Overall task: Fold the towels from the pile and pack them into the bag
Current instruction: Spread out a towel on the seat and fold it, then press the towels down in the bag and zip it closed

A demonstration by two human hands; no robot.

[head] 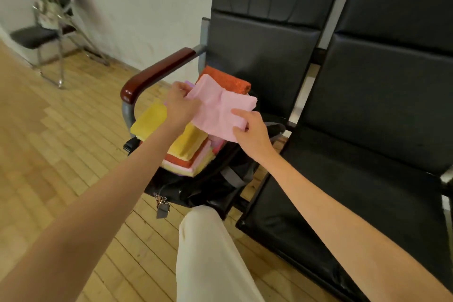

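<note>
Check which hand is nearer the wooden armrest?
Left. The left hand grips the pink towel just right of the armrest; the right hand holds the towel's other end, farther right.

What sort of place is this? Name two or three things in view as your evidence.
Probably a waiting room or hall: linked black seats with a wooden armrest stand along a plain wall, a folding chair sits apart, and the floor is wood.

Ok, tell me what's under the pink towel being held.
Under the pink towel lie a stack of folded towels, yellow on top, and the black bag. Whatever sits directly beneath the cloth is covered.
</note>
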